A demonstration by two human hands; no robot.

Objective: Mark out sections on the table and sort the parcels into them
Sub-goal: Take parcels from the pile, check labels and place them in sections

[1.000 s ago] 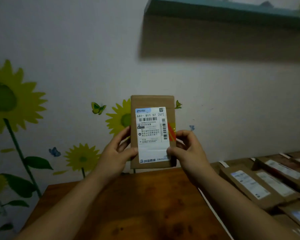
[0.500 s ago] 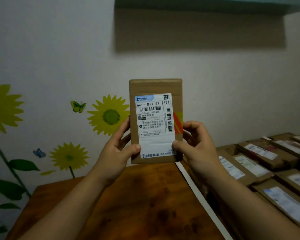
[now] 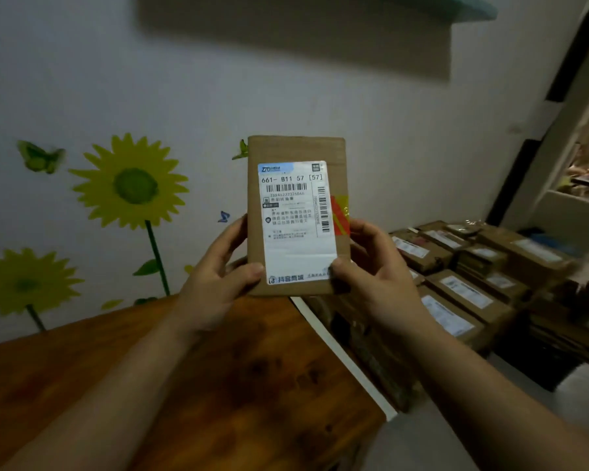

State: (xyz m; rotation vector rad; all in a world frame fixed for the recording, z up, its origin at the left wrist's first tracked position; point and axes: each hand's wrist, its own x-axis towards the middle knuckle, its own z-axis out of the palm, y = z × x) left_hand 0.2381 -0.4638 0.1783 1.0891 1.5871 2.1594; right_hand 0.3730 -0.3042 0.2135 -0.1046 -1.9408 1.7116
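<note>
I hold a small brown cardboard parcel (image 3: 296, 151) upright in front of the wall, its white shipping label facing me. My left hand (image 3: 218, 277) grips its lower left edge, thumb on the label's corner. My right hand (image 3: 371, 270) grips the lower right edge, thumb on the label. Below the parcel lies the wooden table (image 3: 218, 385). A strip of white tape (image 3: 340, 351) runs along the table's right edge.
To the right, lower than the table, several labelled brown parcels (image 3: 456, 294) lie packed side by side. The wall behind carries sunflower stickers (image 3: 130, 181). A teal shelf (image 3: 470, 8) hangs above. A doorway opens at the far right.
The view has swung to the right, showing more of the parcel stack and the doorway. Both hands still hold the parcel the same way, upright.
</note>
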